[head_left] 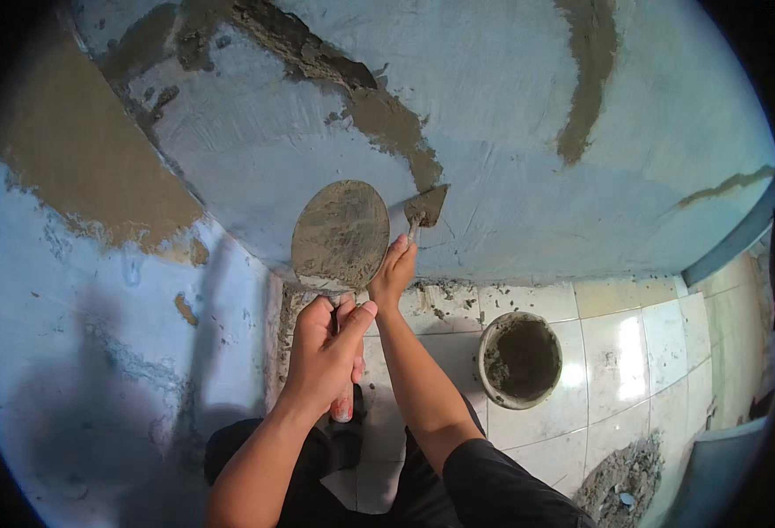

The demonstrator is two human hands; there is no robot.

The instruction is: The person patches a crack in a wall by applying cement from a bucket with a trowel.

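Observation:
My left hand (pixel 324 352) is closed round the handle of a round, flat mortar hawk (pixel 341 233). Its face is smeared with grey-brown mortar, and the orange-red end of its handle sticks out below my fist. Farther up and to the right, my right hand (pixel 393 271) grips a small pointing trowel (pixel 427 207) with a mortar-coated blade. That blade is at the lower end of a mortar strip (pixel 396 128) running diagonally down the pale blue wall (pixel 510 194); contact with the wall is hard to tell.
A mortar-caked bucket (pixel 521 361) stands on the white tiled floor (pixel 537 431), right of my arms. Lower right lies a heap of mortar or rubble (pixel 625 480). Another mortar strip (pixel 588 79) marks the wall, and a broad patch (pixel 97 158) covers the left wall. Crumbs dot the wall's foot.

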